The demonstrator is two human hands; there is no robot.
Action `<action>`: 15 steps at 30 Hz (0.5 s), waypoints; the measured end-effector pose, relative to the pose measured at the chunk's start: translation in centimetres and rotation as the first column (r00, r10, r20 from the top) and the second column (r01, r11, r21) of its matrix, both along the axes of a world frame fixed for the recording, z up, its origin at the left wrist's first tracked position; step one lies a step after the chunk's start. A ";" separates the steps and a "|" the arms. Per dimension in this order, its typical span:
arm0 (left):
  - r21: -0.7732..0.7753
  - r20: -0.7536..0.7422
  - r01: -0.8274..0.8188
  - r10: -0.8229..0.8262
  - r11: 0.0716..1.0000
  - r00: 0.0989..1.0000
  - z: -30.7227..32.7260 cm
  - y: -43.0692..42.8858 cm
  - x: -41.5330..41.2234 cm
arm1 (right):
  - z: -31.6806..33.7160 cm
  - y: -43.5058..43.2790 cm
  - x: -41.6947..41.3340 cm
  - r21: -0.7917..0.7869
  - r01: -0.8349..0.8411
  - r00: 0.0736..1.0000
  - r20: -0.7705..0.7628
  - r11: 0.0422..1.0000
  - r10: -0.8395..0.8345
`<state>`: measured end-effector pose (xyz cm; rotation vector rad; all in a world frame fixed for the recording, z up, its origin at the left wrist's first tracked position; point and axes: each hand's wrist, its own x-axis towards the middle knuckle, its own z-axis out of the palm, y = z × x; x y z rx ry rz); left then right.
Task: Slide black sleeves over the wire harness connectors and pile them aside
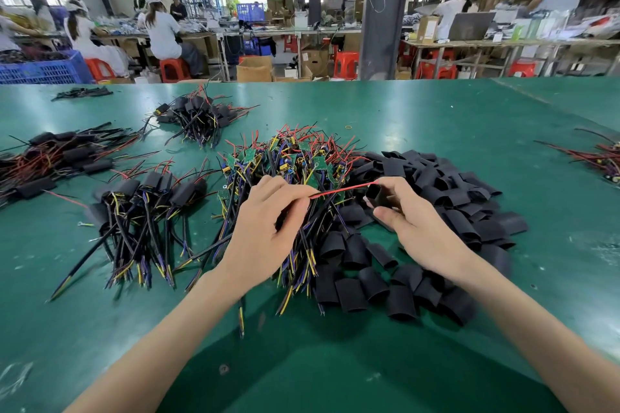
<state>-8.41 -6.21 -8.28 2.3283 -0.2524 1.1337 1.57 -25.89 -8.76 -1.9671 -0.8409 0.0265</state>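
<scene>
Head view: on the smooth green table mat [436,104], tangled harnesses [295,157] with small green boards lie beside a heap of matte, flattened black sleeves [446,191]. The left hand [265,231] pinches a thin red wire [339,191]. The right hand [416,225] grips a single sleeve [375,194], and the wire's end seems to reach its open mouth. Sleeved harnesses [151,191] are piled to the left. The print on the boards is too small to read.

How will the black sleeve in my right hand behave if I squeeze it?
The black sleeve probably squashes easily: the loose sleeves beside it lie flattened and creased. It is likely very light, since the right hand merely pinches it. Being flattish, it seems unlikely to roll.
</scene>
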 end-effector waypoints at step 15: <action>0.061 -0.021 -0.024 0.025 0.998 0.999 -0.1 0.7 0.3 | 1.2 -0.3 -0.5 0.175 -0.077 0.988 -0.116 0.982 0.098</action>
